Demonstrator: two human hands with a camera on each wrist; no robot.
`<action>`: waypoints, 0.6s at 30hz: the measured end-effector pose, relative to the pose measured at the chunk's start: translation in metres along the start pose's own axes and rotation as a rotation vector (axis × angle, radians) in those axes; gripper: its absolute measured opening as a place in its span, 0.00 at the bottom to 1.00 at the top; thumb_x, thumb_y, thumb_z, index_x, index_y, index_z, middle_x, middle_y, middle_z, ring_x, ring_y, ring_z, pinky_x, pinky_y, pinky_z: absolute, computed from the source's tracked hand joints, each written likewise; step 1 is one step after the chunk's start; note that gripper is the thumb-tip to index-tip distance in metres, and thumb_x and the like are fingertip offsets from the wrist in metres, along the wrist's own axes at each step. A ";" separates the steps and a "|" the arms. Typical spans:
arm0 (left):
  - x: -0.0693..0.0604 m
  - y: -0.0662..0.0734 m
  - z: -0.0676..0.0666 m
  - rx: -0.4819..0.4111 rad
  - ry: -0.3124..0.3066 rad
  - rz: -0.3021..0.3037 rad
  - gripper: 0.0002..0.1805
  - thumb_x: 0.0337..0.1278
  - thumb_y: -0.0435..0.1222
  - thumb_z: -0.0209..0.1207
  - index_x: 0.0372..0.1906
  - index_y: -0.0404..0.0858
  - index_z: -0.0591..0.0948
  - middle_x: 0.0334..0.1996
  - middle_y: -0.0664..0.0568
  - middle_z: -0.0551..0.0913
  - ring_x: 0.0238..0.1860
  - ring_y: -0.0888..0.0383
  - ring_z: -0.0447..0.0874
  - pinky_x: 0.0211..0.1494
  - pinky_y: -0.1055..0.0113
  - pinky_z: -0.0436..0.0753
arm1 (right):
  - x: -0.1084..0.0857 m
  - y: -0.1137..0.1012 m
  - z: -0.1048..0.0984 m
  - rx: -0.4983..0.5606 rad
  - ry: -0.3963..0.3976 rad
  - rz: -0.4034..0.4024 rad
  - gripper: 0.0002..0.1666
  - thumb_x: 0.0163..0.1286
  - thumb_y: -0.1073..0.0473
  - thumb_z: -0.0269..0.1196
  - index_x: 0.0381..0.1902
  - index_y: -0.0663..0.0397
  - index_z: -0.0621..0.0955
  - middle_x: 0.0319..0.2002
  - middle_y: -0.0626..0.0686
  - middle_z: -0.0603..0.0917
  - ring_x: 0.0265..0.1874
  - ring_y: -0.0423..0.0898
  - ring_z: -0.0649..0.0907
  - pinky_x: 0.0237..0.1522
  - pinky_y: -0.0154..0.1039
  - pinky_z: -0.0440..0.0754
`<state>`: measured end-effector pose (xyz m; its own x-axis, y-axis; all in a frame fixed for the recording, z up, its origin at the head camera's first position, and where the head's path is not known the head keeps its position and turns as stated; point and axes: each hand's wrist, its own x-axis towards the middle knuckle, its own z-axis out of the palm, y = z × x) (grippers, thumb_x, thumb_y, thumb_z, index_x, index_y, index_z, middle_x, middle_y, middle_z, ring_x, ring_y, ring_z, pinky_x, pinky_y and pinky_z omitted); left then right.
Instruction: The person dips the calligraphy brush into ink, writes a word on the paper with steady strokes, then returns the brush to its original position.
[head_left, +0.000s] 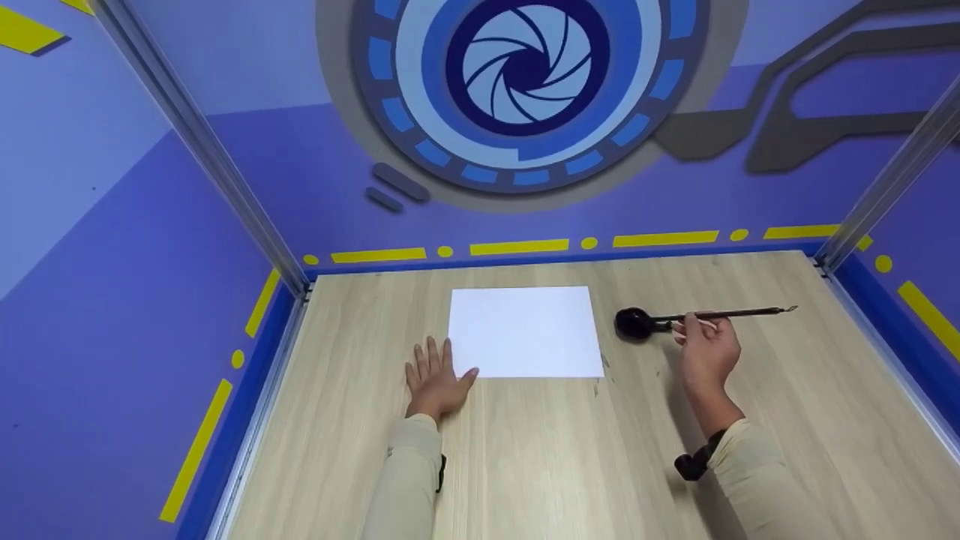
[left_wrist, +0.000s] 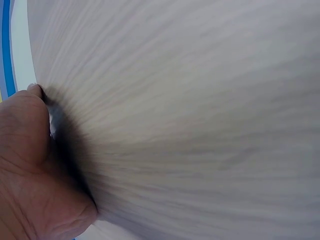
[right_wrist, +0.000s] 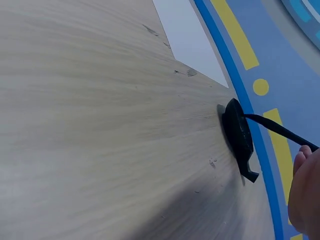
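A white sheet of paper (head_left: 525, 332) lies flat on the wooden table. The left hand (head_left: 437, 381) rests with spread fingers at its lower left corner; the left wrist view shows only part of that hand (left_wrist: 35, 170). To the right of the paper is a small round black dish (head_left: 634, 324) with a short handle. The right hand (head_left: 707, 352) pinches a thin dark brush (head_left: 750, 313), one end of which reaches the dish. In the right wrist view the brush (right_wrist: 282, 131) meets the dish (right_wrist: 237, 131), and the hand (right_wrist: 306, 192) is at the edge.
Blue and purple printed panels (head_left: 300, 187) with yellow marks stand behind and beside the wooden table (head_left: 540, 465). Metal posts (head_left: 202, 150) rise at its back corners. Small dark marks lie on the tabletop near the paper's lower right corner.
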<state>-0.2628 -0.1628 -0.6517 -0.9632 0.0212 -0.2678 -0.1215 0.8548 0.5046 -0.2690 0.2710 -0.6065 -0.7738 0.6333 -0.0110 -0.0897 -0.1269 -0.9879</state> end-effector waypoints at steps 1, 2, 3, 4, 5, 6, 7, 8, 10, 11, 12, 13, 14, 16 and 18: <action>0.000 0.000 0.000 0.001 -0.001 -0.001 0.50 0.79 0.65 0.45 0.89 0.44 0.42 0.89 0.41 0.27 0.88 0.37 0.17 0.86 0.34 0.23 | 0.000 0.001 0.000 -0.010 -0.006 0.002 0.08 0.77 0.62 0.66 0.48 0.61 0.79 0.29 0.41 0.92 0.27 0.33 0.91 0.31 0.28 0.88; 0.000 -0.001 0.001 0.004 -0.003 -0.001 0.50 0.79 0.66 0.44 0.89 0.45 0.42 0.89 0.41 0.27 0.88 0.37 0.17 0.86 0.34 0.23 | 0.000 0.002 0.000 -0.022 -0.010 0.005 0.08 0.78 0.62 0.65 0.48 0.61 0.79 0.29 0.40 0.92 0.28 0.33 0.91 0.31 0.28 0.88; 0.000 0.000 0.000 0.002 -0.007 -0.002 0.50 0.79 0.65 0.45 0.89 0.45 0.42 0.89 0.41 0.27 0.88 0.37 0.17 0.86 0.34 0.23 | 0.000 0.003 -0.001 -0.024 -0.011 0.015 0.09 0.77 0.62 0.65 0.49 0.61 0.79 0.30 0.41 0.92 0.28 0.34 0.92 0.30 0.28 0.87; 0.000 0.000 0.000 0.001 -0.009 -0.001 0.50 0.79 0.65 0.45 0.89 0.45 0.42 0.89 0.41 0.27 0.88 0.37 0.17 0.86 0.34 0.23 | -0.001 0.003 -0.002 -0.021 -0.012 0.029 0.09 0.77 0.62 0.65 0.49 0.61 0.80 0.30 0.41 0.92 0.28 0.35 0.92 0.30 0.27 0.87; 0.002 -0.003 0.001 -0.004 -0.009 0.005 0.51 0.78 0.66 0.46 0.89 0.44 0.43 0.89 0.40 0.27 0.88 0.36 0.18 0.86 0.33 0.23 | -0.001 0.003 -0.003 -0.027 -0.013 0.041 0.09 0.77 0.62 0.65 0.49 0.61 0.80 0.30 0.41 0.92 0.27 0.35 0.92 0.29 0.27 0.87; 0.001 -0.002 0.001 -0.007 -0.011 0.005 0.51 0.78 0.65 0.47 0.89 0.44 0.43 0.89 0.40 0.27 0.88 0.36 0.17 0.86 0.33 0.23 | -0.001 0.003 -0.004 -0.038 -0.015 0.053 0.08 0.78 0.62 0.65 0.49 0.60 0.80 0.29 0.40 0.92 0.27 0.35 0.92 0.29 0.27 0.87; 0.001 -0.002 0.001 -0.003 -0.012 0.006 0.51 0.78 0.65 0.47 0.89 0.43 0.43 0.89 0.40 0.27 0.88 0.36 0.17 0.86 0.33 0.23 | -0.001 0.003 -0.005 -0.039 -0.018 0.067 0.08 0.78 0.62 0.65 0.50 0.60 0.80 0.29 0.39 0.91 0.27 0.36 0.92 0.29 0.28 0.87; 0.002 -0.003 0.002 -0.001 -0.010 0.007 0.51 0.78 0.65 0.47 0.89 0.43 0.43 0.89 0.40 0.27 0.88 0.36 0.17 0.86 0.32 0.23 | -0.001 0.003 -0.007 -0.038 -0.022 0.079 0.08 0.78 0.62 0.65 0.50 0.60 0.80 0.28 0.39 0.91 0.27 0.36 0.92 0.28 0.28 0.87; 0.003 -0.004 0.004 0.010 -0.010 0.002 0.51 0.77 0.66 0.47 0.89 0.44 0.42 0.89 0.40 0.27 0.88 0.36 0.17 0.86 0.33 0.24 | -0.001 0.003 -0.009 -0.051 -0.033 0.089 0.09 0.78 0.62 0.65 0.50 0.60 0.80 0.27 0.38 0.91 0.26 0.37 0.92 0.28 0.29 0.87; 0.004 -0.005 0.005 0.018 -0.007 -0.002 0.51 0.77 0.66 0.46 0.89 0.45 0.42 0.89 0.41 0.27 0.88 0.37 0.17 0.86 0.33 0.24 | 0.000 0.003 -0.010 -0.065 -0.040 0.081 0.09 0.78 0.62 0.65 0.51 0.60 0.80 0.28 0.38 0.91 0.27 0.37 0.92 0.28 0.30 0.88; 0.002 -0.003 0.004 0.024 -0.004 -0.007 0.50 0.78 0.66 0.45 0.89 0.46 0.41 0.89 0.41 0.26 0.88 0.38 0.17 0.87 0.35 0.24 | 0.000 0.003 -0.011 -0.084 -0.047 0.067 0.10 0.78 0.62 0.65 0.51 0.61 0.80 0.28 0.37 0.90 0.28 0.36 0.92 0.29 0.30 0.88; 0.003 -0.004 0.005 0.030 -0.002 -0.009 0.50 0.78 0.66 0.45 0.89 0.46 0.41 0.89 0.42 0.26 0.88 0.38 0.16 0.87 0.35 0.25 | 0.000 0.003 -0.011 -0.111 -0.053 0.044 0.10 0.78 0.61 0.65 0.52 0.61 0.80 0.28 0.36 0.90 0.29 0.36 0.92 0.30 0.30 0.88; 0.003 -0.004 0.005 0.026 0.002 -0.010 0.50 0.78 0.66 0.45 0.89 0.46 0.41 0.89 0.42 0.26 0.88 0.38 0.16 0.87 0.35 0.25 | 0.000 0.002 -0.012 -0.144 -0.059 0.017 0.11 0.79 0.60 0.65 0.52 0.61 0.80 0.29 0.35 0.90 0.29 0.35 0.92 0.30 0.30 0.88; 0.001 -0.002 0.003 0.018 0.009 -0.007 0.50 0.78 0.65 0.46 0.89 0.46 0.42 0.89 0.42 0.26 0.88 0.38 0.17 0.87 0.35 0.24 | -0.001 0.002 -0.011 -0.218 -0.071 -0.046 0.13 0.79 0.57 0.65 0.53 0.60 0.81 0.30 0.32 0.89 0.31 0.32 0.91 0.32 0.28 0.87; 0.003 -0.004 0.004 -0.004 0.016 0.007 0.51 0.77 0.66 0.48 0.89 0.45 0.43 0.89 0.40 0.27 0.88 0.37 0.17 0.86 0.34 0.24 | -0.002 0.003 -0.010 -0.284 -0.079 -0.109 0.14 0.79 0.55 0.65 0.53 0.60 0.82 0.30 0.30 0.88 0.32 0.29 0.89 0.33 0.25 0.85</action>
<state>-0.2642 -0.1641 -0.6574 -0.9678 0.0191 -0.2511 -0.1154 0.8526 0.5097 -0.2615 0.2770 -0.6111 -0.8164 0.5691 0.0979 -0.0043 0.1636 -0.9865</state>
